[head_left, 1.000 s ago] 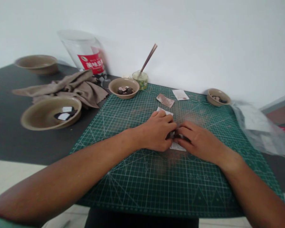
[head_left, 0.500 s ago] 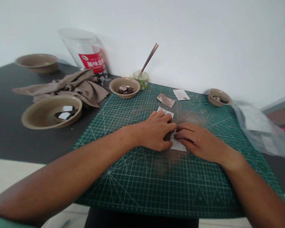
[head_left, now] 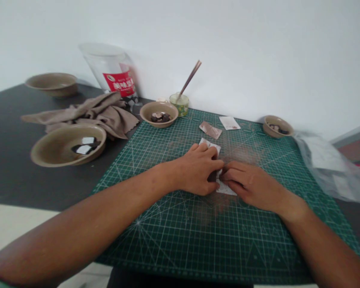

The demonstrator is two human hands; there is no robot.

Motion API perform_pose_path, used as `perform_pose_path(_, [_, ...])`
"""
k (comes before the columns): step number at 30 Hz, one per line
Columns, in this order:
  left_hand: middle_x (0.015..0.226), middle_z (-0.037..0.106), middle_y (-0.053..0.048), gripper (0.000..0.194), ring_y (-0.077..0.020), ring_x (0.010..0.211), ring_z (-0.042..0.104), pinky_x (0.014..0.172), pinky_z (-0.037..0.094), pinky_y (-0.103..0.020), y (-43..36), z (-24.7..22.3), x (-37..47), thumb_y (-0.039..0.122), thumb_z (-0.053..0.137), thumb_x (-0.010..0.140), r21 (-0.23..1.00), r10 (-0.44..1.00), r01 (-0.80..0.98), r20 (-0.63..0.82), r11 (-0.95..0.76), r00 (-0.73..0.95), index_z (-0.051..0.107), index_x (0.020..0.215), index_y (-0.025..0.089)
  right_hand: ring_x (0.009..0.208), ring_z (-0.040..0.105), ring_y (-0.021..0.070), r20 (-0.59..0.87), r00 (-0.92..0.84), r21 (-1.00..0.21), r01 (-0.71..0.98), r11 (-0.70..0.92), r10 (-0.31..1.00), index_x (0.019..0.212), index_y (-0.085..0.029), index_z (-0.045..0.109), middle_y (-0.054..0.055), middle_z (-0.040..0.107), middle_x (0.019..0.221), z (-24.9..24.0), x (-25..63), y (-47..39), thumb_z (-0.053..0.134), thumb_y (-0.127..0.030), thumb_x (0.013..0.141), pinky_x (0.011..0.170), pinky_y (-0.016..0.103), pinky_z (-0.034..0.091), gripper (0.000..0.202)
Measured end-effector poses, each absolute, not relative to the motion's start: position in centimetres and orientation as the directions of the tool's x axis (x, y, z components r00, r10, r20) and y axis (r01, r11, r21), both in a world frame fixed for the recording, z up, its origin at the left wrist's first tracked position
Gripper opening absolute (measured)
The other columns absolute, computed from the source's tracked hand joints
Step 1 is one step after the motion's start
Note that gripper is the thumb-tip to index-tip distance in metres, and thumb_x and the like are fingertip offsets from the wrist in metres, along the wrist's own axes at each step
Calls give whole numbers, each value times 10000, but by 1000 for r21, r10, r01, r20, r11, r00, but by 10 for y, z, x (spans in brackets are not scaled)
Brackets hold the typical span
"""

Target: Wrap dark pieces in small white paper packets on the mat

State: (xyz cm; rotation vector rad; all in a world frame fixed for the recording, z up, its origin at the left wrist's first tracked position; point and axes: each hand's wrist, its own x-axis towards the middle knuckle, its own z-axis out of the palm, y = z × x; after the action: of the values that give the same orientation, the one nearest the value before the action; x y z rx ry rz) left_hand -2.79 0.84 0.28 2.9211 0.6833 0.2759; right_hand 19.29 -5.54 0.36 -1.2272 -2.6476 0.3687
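Note:
My left hand (head_left: 199, 168) curls over a dark block (head_left: 213, 176) near the middle of the green cutting mat (head_left: 168, 236). A small white sheet (head_left: 227, 189) with grey smudges lies by the block and partly under my hands, and a white piece (head_left: 210, 144) shows beyond my left knuckles. Close against the left fingertips, the fingers of my right hand (head_left: 247, 182) are pinched together over the sheet. What they hold is hidden. Farther back lie a brown-stained sheet (head_left: 210, 130) and another white sheet (head_left: 229, 123).
Left of the mat stand a bowl (head_left: 48, 154) with black and white pieces, a crumpled cloth (head_left: 93, 112), an empty-looking bowl (head_left: 52, 86) and a clear jar (head_left: 100, 64). Behind are a bowl (head_left: 159, 122) of dark pieces, a cup (head_left: 180, 106) with sticks, a small bowl (head_left: 277, 130) and a plastic bag (head_left: 330, 168).
The whole view has shifted slightly, with things sitting a little lower in the picture. Both hands keep nearly the same pose, my right fingers moving only slightly against the sheet.

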Motion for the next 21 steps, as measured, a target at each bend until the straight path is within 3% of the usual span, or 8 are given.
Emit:
perform_pose_path(3, [1152, 561, -118, 372, -333, 1040, 515, 881, 412, -487, 7, 3, -29, 486, 680, 788, 166, 460, 437, 141, -884, 877, 644, 1046, 220, 940, 641, 217, 89, -585, -293, 758, 583, 806, 1026, -208, 675, 78, 676, 1025, 3, 194, -55, 499, -190, 992, 845, 377, 529, 180])
perform_pose_path(8, [1145, 559, -121, 354, -331, 1036, 518, 891, 409, -495, 7, 3, -29, 490, 648, 815, 158, 448, 427, 136, -890, 883, 634, 1035, 212, 919, 644, 189, 38, -636, -384, 703, 599, 771, 1012, -216, 655, 51, 668, 1031, 4, 189, -56, 511, -176, 987, 828, 336, 521, 151])
perform_pose_path(15, [1142, 548, -114, 364, -330, 1038, 512, 886, 416, -498, 8, 2, -29, 479, 664, 804, 192, 459, 433, 115, -881, 881, 619, 1057, 221, 861, 643, 206, 28, -539, -311, 796, 520, 842, 980, -205, 628, 63, 657, 979, 7, 189, -57, 502, -215, 993, 783, 363, 515, 127])
perform_pose_path(18, [1137, 546, -112, 359, -323, 1035, 514, 887, 420, -486, 9, 2, -30, 484, 652, 815, 213, 452, 424, 104, -880, 886, 618, 1050, 215, 916, 653, 194, 41, -619, -406, 707, 579, 784, 1080, -231, 634, 56, 674, 1051, 13, 183, -65, 549, -196, 971, 823, 348, 521, 142])
perform_pose_path(21, [1141, 546, -107, 352, -311, 1027, 515, 886, 421, -480, 10, 4, -30, 483, 634, 836, 217, 448, 422, 85, -880, 890, 615, 1070, 221, 984, 658, 161, 164, -723, -592, 472, 653, 671, 1273, -267, 597, 44, 692, 1130, 21, 164, -82, 586, -186, 954, 894, 303, 518, 329])
